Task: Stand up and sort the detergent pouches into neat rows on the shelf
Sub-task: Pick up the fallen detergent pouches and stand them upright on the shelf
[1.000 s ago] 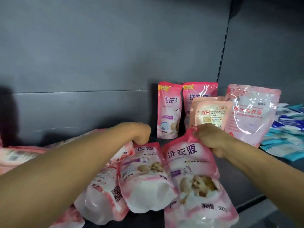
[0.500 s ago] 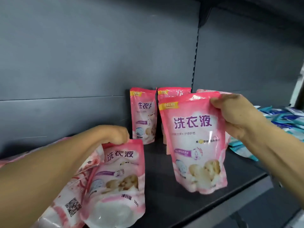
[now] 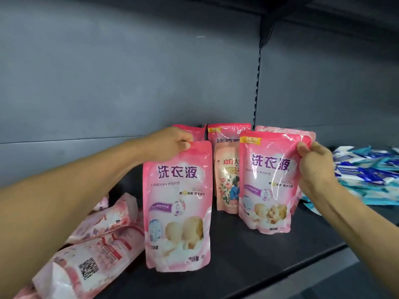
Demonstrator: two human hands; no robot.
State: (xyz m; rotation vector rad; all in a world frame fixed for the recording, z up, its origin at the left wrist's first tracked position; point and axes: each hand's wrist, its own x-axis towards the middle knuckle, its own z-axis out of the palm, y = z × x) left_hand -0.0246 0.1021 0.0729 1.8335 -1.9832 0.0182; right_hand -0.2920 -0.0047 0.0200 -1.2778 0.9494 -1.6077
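Left hand point(image 3: 170, 141) pinches left pouch point(image 3: 178, 203) by its top corner, right hand point(image 3: 315, 167) likewise right pouch point(image 3: 269, 180). Soft bases probably slump, toppling the back row point(image 3: 228, 134).

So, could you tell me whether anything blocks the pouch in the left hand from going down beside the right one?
Nothing visible does. The left hand holds its pouch over bare shelf; the right hand's pouch stands apart from it, and the fallen pouches lie off to the left.
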